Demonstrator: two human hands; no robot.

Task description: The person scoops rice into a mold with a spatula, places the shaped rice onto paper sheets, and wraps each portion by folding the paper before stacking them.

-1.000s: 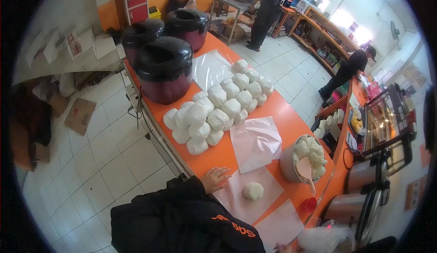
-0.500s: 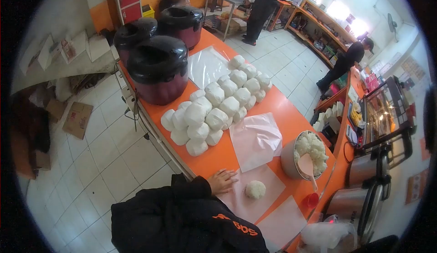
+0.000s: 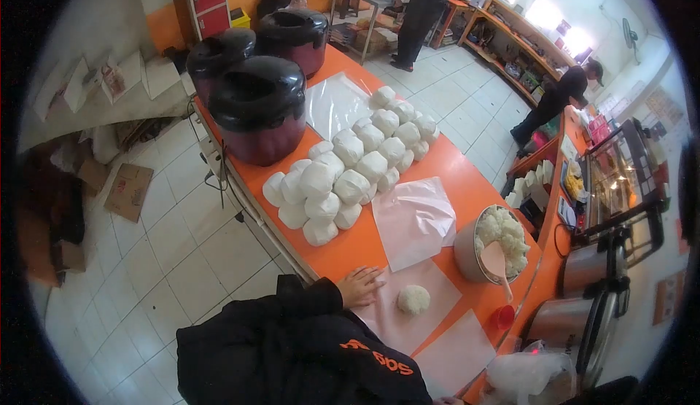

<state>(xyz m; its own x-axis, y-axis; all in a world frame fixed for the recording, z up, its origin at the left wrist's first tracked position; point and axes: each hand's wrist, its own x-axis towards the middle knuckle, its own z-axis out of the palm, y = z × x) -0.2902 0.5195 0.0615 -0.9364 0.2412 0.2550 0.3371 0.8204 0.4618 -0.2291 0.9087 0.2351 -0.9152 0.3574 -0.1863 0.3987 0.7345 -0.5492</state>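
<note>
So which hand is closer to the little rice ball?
The left hand. It rests at the edge of the paper under the rice ball, not touching the ball. The right hand is farther away, just peeking in at the picture's bottom edge.

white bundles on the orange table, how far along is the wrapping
The piled white bundles look wrapped and done. In progress is one bare rice mound on a paper sheet, with the left hand resting at the sheet's edge. Remaining, it seems: wrapping that mound and portioning the rice in the pot.
</note>
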